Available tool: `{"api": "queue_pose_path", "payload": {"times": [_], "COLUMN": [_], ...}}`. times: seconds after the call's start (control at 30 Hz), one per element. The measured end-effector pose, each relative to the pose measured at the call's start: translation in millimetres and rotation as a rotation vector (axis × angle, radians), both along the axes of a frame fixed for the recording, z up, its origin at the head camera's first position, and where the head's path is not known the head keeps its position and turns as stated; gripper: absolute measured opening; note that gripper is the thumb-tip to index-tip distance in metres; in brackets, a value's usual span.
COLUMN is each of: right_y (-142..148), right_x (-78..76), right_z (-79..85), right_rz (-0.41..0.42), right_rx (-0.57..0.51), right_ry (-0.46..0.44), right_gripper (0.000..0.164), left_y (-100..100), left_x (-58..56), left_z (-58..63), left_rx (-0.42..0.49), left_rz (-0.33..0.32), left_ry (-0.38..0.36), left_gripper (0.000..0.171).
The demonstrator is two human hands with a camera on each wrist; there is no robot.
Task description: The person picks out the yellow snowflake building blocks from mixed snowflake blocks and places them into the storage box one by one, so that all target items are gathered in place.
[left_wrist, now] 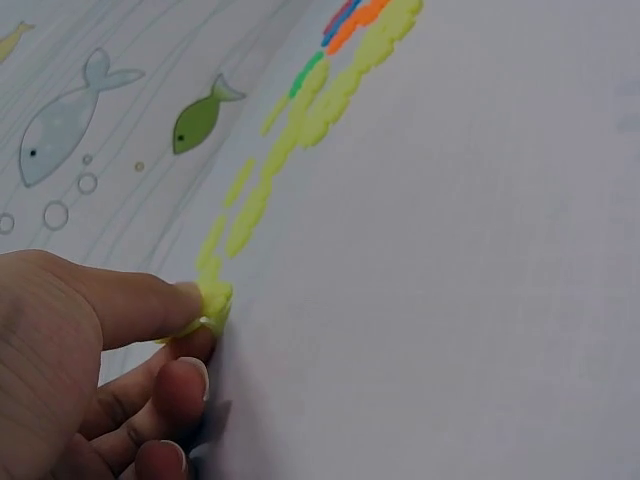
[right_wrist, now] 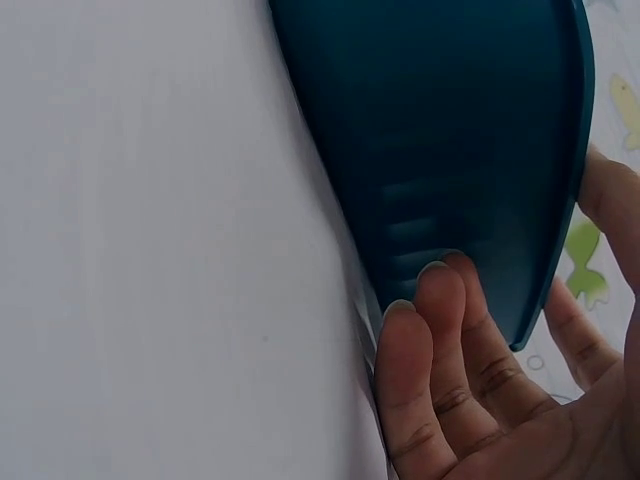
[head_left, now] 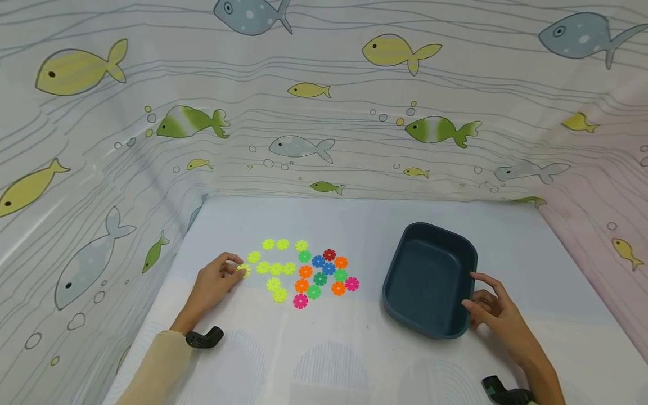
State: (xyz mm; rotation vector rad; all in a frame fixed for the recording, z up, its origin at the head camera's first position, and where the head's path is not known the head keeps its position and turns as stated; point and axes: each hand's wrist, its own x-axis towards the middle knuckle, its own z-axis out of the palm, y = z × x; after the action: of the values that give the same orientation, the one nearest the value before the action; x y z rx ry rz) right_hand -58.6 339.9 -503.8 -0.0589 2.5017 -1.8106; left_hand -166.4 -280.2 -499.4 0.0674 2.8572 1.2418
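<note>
Pinch and hold

The left hand point(head_left: 214, 284) pinches one yellow disc point(head_left: 245, 270), leftmost. Next lie nine more yellow discs point(head_left: 275, 268), two pink ones point(head_left: 300, 301), four orange ones point(head_left: 301, 286), four green ones point(head_left: 314, 291), two blue ones point(head_left: 329, 268), one red one point(head_left: 329, 255). Rightmost, the right hand point(head_left: 501, 316) grips one dark box's point(head_left: 430, 281) side.

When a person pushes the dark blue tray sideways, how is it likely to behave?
The dark blue tray would probably slide rather than tip, as it looks wide and low. Its walls seem stiff, with no dent where the right hand grips. Being empty, it may feel rather light for its size.
</note>
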Motion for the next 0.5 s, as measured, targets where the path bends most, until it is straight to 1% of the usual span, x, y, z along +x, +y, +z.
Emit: {"api": "queue_pose_path", "payload": {"times": [0.1,0.33,0.5], "right_y": [-0.9,-0.8,0.8], "right_x": [-0.4,0.3,-0.9], "right_z": [1.4,1.3,-0.2], "right_rz": [-0.001,0.005,0.002], "right_rx": [-0.001,-0.032,-0.016], "right_ry": [-0.002,-0.004,-0.017], "right_gripper": [0.067,0.068,0.067], "left_y": [0.0,-1.0,-2.7], "left_x": [0.1,-0.6,-1.6], "left_z": [0.5,-1.2,-2.9], "left_rx": [0.022,0.013,0.033], "left_rz": [-0.006,-0.005,0.008], "left_ry": [0.006,0.031,0.049], "left_gripper": [0.025,0.025,0.026]}}
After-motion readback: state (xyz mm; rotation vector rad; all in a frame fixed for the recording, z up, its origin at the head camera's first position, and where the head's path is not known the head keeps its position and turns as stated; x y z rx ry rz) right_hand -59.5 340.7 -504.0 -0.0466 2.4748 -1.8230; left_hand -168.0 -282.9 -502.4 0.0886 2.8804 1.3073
